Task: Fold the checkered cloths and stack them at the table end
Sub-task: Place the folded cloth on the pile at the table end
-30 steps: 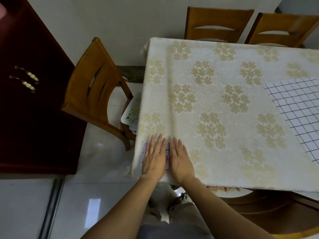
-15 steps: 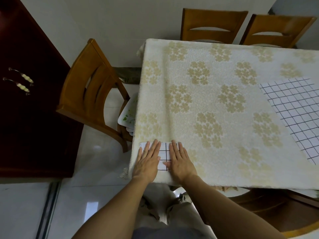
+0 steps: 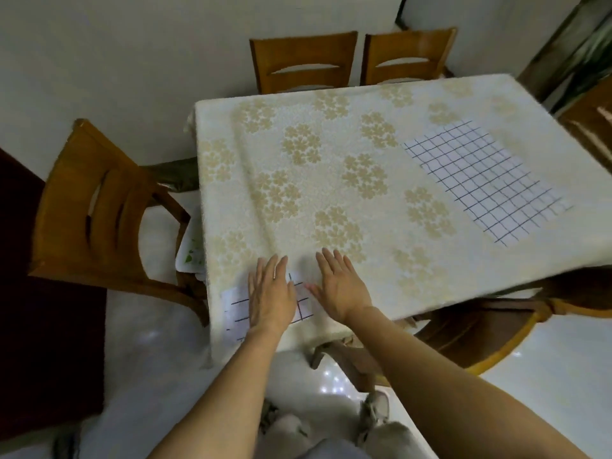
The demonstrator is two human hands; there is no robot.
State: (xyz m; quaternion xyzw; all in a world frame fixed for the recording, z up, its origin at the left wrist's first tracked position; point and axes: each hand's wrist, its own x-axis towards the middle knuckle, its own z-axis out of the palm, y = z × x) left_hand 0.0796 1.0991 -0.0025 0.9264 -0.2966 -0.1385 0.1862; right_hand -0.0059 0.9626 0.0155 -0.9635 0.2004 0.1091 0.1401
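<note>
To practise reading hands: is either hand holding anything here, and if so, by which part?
Nothing is held. The left hand lies flat on top of the folded cloth, and the right hand is open beside it.

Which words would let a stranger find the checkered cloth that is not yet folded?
Start at the cream flowered tablecloth. On its right part lies the unfolded checkered cloth, large and spread flat, no hand on it. The folded checkered cloth is a small packet at the near left corner, under the left hand.
</note>
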